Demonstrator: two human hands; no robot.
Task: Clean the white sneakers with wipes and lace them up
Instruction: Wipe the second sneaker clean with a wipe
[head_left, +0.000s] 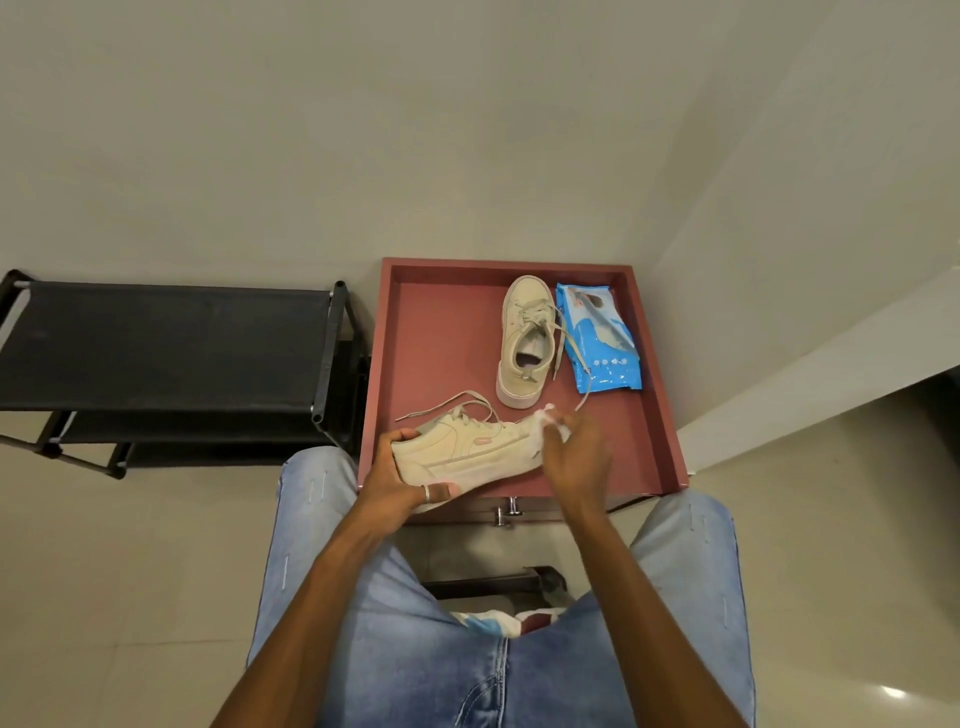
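Pink tray at frame centre: left hand grips a sneaker's heel while right hand pinches a wipe against its toe; second sneaker and wipes pack lie above.

cream sneakers, blue wipes pack, reddish-pink tray, black rack.
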